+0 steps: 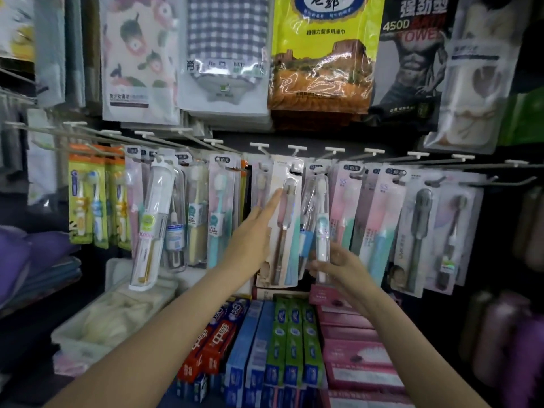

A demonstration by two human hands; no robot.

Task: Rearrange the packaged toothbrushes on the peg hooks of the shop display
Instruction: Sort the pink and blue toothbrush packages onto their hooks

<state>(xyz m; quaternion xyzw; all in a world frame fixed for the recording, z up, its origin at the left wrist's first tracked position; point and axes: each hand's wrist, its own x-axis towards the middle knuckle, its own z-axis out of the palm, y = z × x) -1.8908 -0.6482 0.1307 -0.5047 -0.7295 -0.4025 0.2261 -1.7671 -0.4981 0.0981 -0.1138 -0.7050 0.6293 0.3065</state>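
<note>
Both hands reach up to a row of packaged toothbrushes hanging from peg hooks (296,148) on the shop display. The left hand (255,231) is stretched out with its fingers straight, and the fingertips press against the left edge of a white-carded toothbrush pack (285,222) that hangs near the middle of the row. The right hand (338,265) is curled round the lower end of a clear toothbrush pack (321,225) just to the right of the first one, holding a white and pale blue brush; its top reaches the hook line, though the blur makes it hard to tell whether it hangs on a hook there. The two packs sit side by side, close to touching. Further packs fill the hooks on either side: yellow-green ones (88,198) at far left, pink ones (379,219) to the right. Bagged towels (323,54) hang above, and toothpaste boxes (282,343) are stacked below the arms.
</note>
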